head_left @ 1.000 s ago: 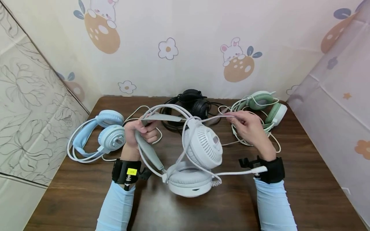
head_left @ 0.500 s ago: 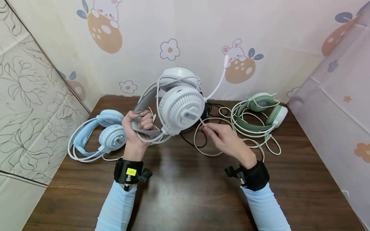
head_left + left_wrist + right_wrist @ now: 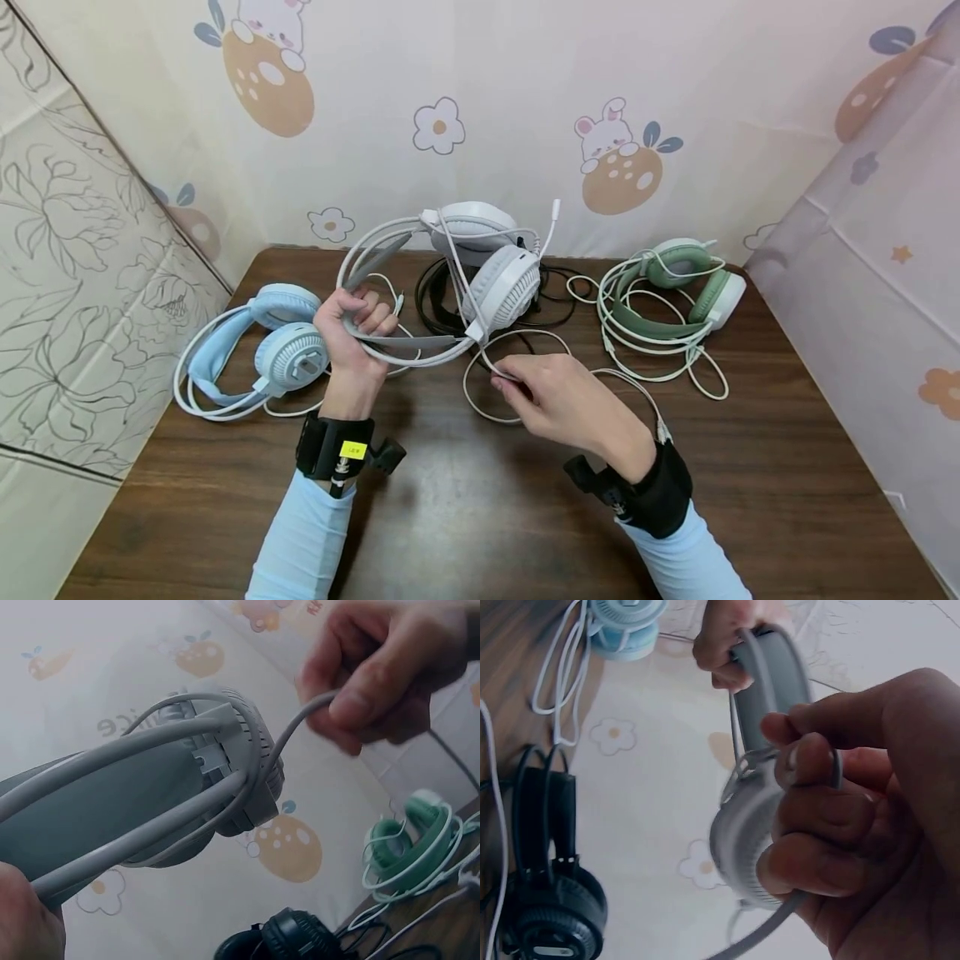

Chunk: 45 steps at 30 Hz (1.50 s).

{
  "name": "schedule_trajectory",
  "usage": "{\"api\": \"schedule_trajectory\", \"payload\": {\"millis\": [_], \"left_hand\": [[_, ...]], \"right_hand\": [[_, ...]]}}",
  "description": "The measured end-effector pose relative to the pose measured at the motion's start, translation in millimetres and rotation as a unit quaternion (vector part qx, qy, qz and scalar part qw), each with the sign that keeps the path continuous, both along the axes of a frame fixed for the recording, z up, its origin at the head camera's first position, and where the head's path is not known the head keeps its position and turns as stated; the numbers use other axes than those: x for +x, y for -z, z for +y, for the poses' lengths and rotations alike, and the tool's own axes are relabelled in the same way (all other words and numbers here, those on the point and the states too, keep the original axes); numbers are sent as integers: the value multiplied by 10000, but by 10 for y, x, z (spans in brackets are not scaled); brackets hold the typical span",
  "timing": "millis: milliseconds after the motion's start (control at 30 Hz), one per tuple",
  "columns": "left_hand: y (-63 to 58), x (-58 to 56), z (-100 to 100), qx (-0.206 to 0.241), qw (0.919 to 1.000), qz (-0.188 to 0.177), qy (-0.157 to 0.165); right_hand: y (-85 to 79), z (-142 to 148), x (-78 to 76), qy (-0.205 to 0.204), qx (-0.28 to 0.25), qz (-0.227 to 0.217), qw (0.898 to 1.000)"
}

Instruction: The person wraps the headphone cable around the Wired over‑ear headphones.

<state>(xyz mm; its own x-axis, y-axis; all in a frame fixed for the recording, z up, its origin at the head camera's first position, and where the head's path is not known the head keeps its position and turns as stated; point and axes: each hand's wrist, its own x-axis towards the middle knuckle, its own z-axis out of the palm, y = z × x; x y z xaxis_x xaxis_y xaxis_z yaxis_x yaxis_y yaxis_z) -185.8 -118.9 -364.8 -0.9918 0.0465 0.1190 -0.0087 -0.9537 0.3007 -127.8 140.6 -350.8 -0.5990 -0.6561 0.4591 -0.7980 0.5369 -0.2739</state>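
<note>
White headphones [image 3: 504,287] with a grey inner band and a short microphone boom [image 3: 553,218] are held up over the table. My left hand [image 3: 352,333] grips them by the headband, fingers curled round the grey strap. Pinched in my right hand [image 3: 566,404], just below the nearer ear cup, is the white cable [image 3: 468,387]. That cable loops around the ear cups, as the left wrist view shows near the cup joint [image 3: 236,750]. In the right wrist view the cable [image 3: 757,934] runs out below my curled fingers [image 3: 817,866].
Light blue headphones [image 3: 292,358] lie at the left of the brown table [image 3: 465,517]. Green and white headphones [image 3: 660,333] with looped cable lie at the back right. Black headphones [image 3: 555,907] sit at the back, partly hidden behind the white pair. A patterned cloth wall [image 3: 510,67] rises behind.
The headphones swung up and away, ear cups now toward the back, then dropped slightly and turned. My right hand moved left and nearer, carrying the cable below the cup. The left hand keeps its grip.
</note>
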Motion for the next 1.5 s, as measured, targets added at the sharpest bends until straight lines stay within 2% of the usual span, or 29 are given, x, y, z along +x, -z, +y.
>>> {"api": "schedule_trajectory", "payload": {"millis": [100,167,267,433,600,667,700,800,867,900,967,1200,1400,1500], "left_hand": [[-21,18,0,-791,9955,212,-469],[-32,18,-3,-1259,9885,376,-751],[-33,13,0,-1815,9761,643,-1011],[-29,33,30,-2495,9580,1082,-909],[-95,89,68,-3194,9384,1105,-719],[-125,117,73,-3642,9229,1008,-736],[-137,132,73,-3939,9109,962,-768],[-174,176,71,-4805,8680,939,-823],[-194,202,69,-5197,8449,1010,-763],[-203,213,68,-5327,8364,1072,-725],[-218,226,71,-5465,8269,1182,-597],[-234,258,102,-5618,8122,1565,-134],[-211,261,146,-5879,7836,2005,104],[-207,260,146,-5908,7748,2224,332]], "right_hand": [[-49,17,47,-10,32,43,10000],[-79,34,64,0,38,123,9999],[-112,67,74,104,104,281,9995],[-142,129,69,327,214,538,9978],[-184,193,61,438,276,685,9963],[-200,228,52,521,285,737,9955],[-207,248,46,552,257,744,9954],[-225,310,26,636,164,751,9950],[-236,342,14,604,61,716,9956],[-242,353,8,568,20,698,9959],[-252,369,-4,474,-82,680,9965],[-288,389,-4,102,-392,602,9974],[-290,428,-11,137,-437,567,9973],[-283,446,-23,101,-518,528,9972]]}}
